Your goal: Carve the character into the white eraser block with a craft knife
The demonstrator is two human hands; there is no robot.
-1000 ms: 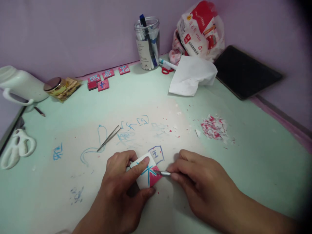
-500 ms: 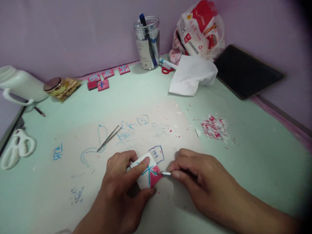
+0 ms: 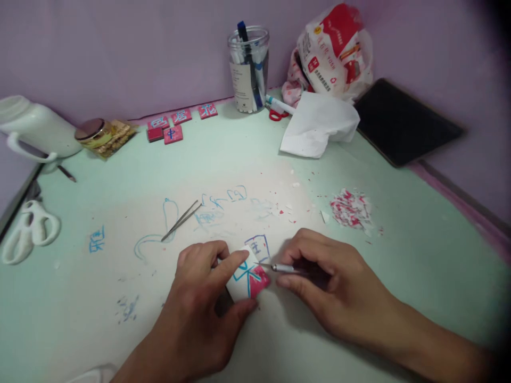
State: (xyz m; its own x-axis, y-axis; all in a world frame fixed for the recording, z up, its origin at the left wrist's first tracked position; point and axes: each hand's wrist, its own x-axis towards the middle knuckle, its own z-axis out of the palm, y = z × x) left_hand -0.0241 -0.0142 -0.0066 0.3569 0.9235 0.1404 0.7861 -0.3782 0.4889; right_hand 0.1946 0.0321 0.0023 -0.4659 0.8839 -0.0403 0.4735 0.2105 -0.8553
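My left hand (image 3: 203, 303) is closed on a small square block (image 3: 239, 285), its thumb and fingers pressing the edges. The block's top is white with blue-green marker strokes, and one corner is bare pink-red. In my right hand (image 3: 327, 282) is a slim craft knife (image 3: 284, 268) with a silver collar, pinched between thumb and fingers. Its thin blade points left, at the block's upper right edge; whether the tip touches is unclear. Part of the block lies hidden under my left fingers. A pair of tweezers (image 3: 179, 222) lies beyond my left hand.
A heap of red and white shavings (image 3: 351, 210) lies to the right. Several carved pink tiles (image 3: 173, 134) sit at the back, near a jar of pens (image 3: 248, 72). White-handled scissors (image 3: 30, 231) and a white jug (image 3: 38, 127) stand left; a black tablet (image 3: 407, 122) is back right.
The knife has moved from the pink corner up to the block's upper right edge, and my right hand has shifted its grip. The camera view has tilted slightly.
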